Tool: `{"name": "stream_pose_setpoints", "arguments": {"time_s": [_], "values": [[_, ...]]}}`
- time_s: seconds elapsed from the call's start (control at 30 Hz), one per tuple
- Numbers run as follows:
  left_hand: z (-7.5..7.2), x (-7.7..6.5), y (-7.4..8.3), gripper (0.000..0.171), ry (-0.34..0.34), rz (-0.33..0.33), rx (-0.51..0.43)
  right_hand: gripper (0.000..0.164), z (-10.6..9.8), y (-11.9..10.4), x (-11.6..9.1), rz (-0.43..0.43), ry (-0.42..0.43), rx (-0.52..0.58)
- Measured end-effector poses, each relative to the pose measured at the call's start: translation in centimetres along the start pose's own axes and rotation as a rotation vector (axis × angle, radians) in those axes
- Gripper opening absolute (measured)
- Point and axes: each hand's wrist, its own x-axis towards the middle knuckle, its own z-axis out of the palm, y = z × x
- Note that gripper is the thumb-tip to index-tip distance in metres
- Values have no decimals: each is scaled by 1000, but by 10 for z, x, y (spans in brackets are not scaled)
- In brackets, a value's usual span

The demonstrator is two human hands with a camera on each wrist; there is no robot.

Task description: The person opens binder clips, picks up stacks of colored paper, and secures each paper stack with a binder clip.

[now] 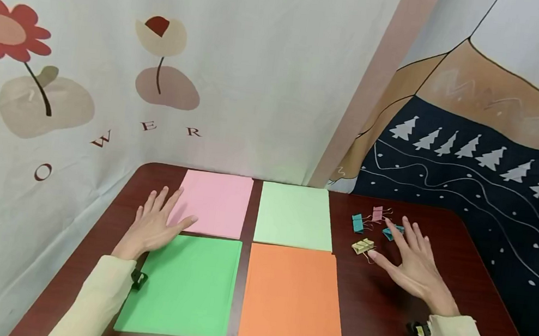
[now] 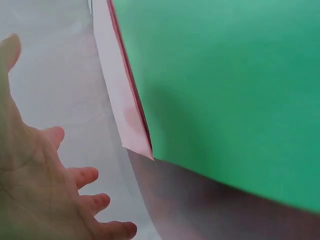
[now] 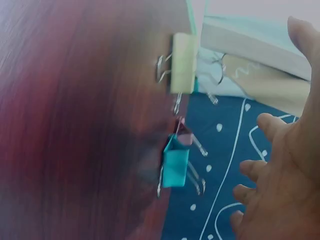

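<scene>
My left hand [image 1: 156, 226] hovers with fingers spread over the left edges of the pink paper [image 1: 213, 203] and the green paper [image 1: 185, 288]. In the left wrist view its palm faces the stacks, holding nothing. My right hand [image 1: 414, 262], fingers also spread, is above the table beside the binder clips. A yellow clip [image 1: 363, 247] lies near its thumb, and a blue clip [image 1: 392, 233] is partly covered by its fingers. Farther left are another blue clip [image 1: 358, 223] and a pink clip [image 1: 378, 214]. Orange paper [image 1: 292, 299] and pale green paper [image 1: 295, 215] lie between the hands.
The paper stacks form two rows on the dark reddish-brown table [image 1: 370, 332]. Behind it hangs a white curtain [image 1: 269, 80] with flower prints. A dark blue cloth [image 1: 446, 175] with tree shapes hangs at the right.
</scene>
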Motion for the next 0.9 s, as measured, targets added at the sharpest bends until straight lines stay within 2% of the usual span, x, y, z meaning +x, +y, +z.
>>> {"name": "stream_pose_setpoints", "arguments": {"time_s": [0.2, 0.5, 0.63, 0.9], "values": [[-2, 11, 1, 99, -23, -2, -61, 93, 1, -11, 5, 43, -90, 44], [-4, 29, 1, 99, -35, 24, -142, 85, 11, -20, 9, 34, -160, 152], [-2, 37, 2, 97, -39, 40, -158, 82, 17, -21, 11, 32, -176, 191], [-1, 54, 1, 89, -71, 68, -134, 85, 21, -21, 17, 103, -152, 235]]}}
